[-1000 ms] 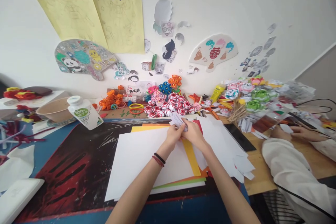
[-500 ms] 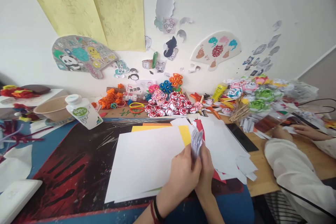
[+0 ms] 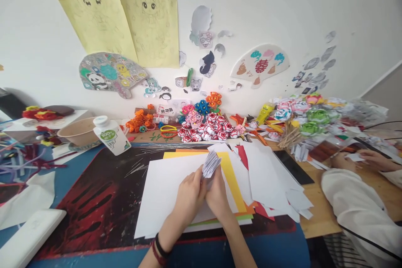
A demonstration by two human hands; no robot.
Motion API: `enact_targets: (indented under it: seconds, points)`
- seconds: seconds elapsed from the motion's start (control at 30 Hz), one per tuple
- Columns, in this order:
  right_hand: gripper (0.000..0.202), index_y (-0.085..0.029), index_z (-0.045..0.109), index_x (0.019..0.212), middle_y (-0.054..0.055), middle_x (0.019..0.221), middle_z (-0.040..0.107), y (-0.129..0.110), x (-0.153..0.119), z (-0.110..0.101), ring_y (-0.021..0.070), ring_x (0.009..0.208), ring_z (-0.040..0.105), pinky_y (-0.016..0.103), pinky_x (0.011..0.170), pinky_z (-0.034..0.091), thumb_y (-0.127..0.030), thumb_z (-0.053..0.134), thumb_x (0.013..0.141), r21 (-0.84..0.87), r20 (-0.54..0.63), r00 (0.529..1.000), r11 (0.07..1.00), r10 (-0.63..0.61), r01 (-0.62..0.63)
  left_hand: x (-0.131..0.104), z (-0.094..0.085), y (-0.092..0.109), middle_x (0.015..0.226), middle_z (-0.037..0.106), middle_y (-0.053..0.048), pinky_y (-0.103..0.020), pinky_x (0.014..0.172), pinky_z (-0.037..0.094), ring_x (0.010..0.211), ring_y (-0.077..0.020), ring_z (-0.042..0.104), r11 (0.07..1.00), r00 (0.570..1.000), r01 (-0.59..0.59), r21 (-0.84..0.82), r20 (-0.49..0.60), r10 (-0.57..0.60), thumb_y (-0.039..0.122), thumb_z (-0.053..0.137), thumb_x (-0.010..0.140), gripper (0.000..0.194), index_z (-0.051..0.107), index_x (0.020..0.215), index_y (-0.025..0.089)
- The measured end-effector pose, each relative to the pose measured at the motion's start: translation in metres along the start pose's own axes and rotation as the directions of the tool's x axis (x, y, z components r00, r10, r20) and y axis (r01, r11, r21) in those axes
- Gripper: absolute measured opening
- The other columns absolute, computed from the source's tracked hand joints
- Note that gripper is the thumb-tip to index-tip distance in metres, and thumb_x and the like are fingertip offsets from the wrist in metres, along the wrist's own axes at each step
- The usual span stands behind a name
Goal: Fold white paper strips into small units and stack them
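White thin paper slips (image 3: 211,164), bunched mid-frame, are pinched between my left hand (image 3: 189,191) and right hand (image 3: 218,198); even pressure should keep them aligned.

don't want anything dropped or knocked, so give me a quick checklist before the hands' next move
1. Left hand and right hand both on the bundle of thin white paper pieces: ok.
2. Bundle edges even: not ok, staggered at the top.
3. Firm grip: cannot tell, fingertips partly hidden.
4. White plastic bottle with green label away from both hands: ok, far left.
5. Co-worker's loose white sleeve clear: ok, well to the right.
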State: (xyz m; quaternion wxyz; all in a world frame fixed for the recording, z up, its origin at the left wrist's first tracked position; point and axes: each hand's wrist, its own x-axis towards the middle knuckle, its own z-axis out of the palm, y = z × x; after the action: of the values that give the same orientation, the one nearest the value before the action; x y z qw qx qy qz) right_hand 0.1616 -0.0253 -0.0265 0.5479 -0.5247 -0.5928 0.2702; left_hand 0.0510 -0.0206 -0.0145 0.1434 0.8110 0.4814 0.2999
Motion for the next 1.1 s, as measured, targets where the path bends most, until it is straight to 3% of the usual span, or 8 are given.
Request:
enact_targets:
  seconds: [0.13,0.23,0.4,0.53,0.73,0.93,1.1]
  points:
    - [0.081,-0.024,0.023,0.146,0.012,0.132,0.05,-0.003,0.0,0.008,0.0276,0.122,0.048,0.043,0.104,0.039,-0.023,0.065,0.077,0.089,-0.017,0.999,0.996,0.03,-0.029,-0.008,-0.014,-0.009,0.099,0.066,-0.009,-0.032,0.071,0.049,0.084,-0.0226,0.063,0.996,0.997,0.004,-0.087,0.08,0.003,0.026,0.039,0.094,0.036,0.04,0.131,0.023]
    - [0.085,-0.027,0.027,0.144,0.009,0.128,0.054,0.002,-0.002,0.007,0.0273,0.118,0.052,0.044,0.101,0.042,-0.027,0.072,0.071,0.226,0.038,0.994,0.968,0.105,-0.111,-0.014,-0.022,-0.015,0.111,0.064,-0.008,-0.034,0.078,0.049,0.089,-0.0218,0.063,0.981,0.985,0.007,-0.194,0.17,0.026,0.033,0.044,0.094,0.04,0.037,0.133,0.027]
    - [0.08,-0.028,0.036,0.139,0.006,0.114,0.062,0.005,-0.002,-0.004,0.0261,0.107,0.059,0.045,0.096,0.046,-0.026,0.075,0.069,0.339,0.174,0.967,0.911,0.184,-0.234,-0.02,-0.025,-0.023,0.126,0.056,-0.011,-0.041,0.089,0.045,0.107,-0.0271,0.056,0.976,0.988,-0.039,-0.215,0.138,0.07,0.043,0.052,0.089,0.049,0.039,0.134,0.026]
    - [0.085,-0.03,0.032,0.14,0.006,0.123,0.057,0.0,0.0,-0.012,0.025,0.114,0.055,0.044,0.103,0.041,-0.022,0.075,0.068,0.333,0.157,0.976,0.922,0.154,-0.199,-0.022,-0.025,-0.024,0.135,0.05,-0.012,-0.045,0.098,0.04,0.121,-0.0295,0.047,0.957,0.99,-0.056,-0.285,0.11,0.091,0.042,0.055,0.088,0.054,0.038,0.137,0.028]
    - [0.104,-0.033,0.018,0.145,0.008,0.132,0.048,-0.004,0.002,-0.015,0.0253,0.116,0.054,0.041,0.098,0.046,-0.022,0.08,0.062,0.373,0.232,0.97,0.914,0.073,-0.157,-0.024,-0.018,-0.025,0.142,0.042,-0.015,-0.046,0.1,0.04,0.128,-0.0287,0.044,0.86,0.996,0.079,-0.505,0.071,-0.05,0.036,0.052,0.09,0.069,0.015,0.147,0.027]
    - [0.097,-0.031,0.026,0.142,0.008,0.143,0.035,0.004,0.0,-0.02,0.0273,0.133,0.037,0.043,0.108,0.034,-0.022,0.08,0.062,0.314,0.181,0.982,0.943,0.054,-0.11,-0.019,-0.017,-0.023,0.146,0.039,-0.011,-0.044,0.106,0.034,0.133,-0.0263,0.037,0.832,0.997,0.061,-0.552,0.076,-0.023,0.034,0.049,0.092,0.053,0.031,0.141,0.025]
    - [0.105,-0.033,0.018,0.145,0.008,0.148,0.03,-0.004,0.003,-0.032,0.0273,0.137,0.032,0.044,0.109,0.032,-0.021,0.08,0.062,0.268,0.317,0.948,0.957,0.024,-0.114,-0.02,-0.015,-0.02,0.146,0.039,-0.011,-0.042,0.107,0.035,0.129,-0.0261,0.043,0.798,0.992,0.108,-0.593,0.114,-0.05,0.036,0.048,0.092,0.058,0.025,0.145,0.025]
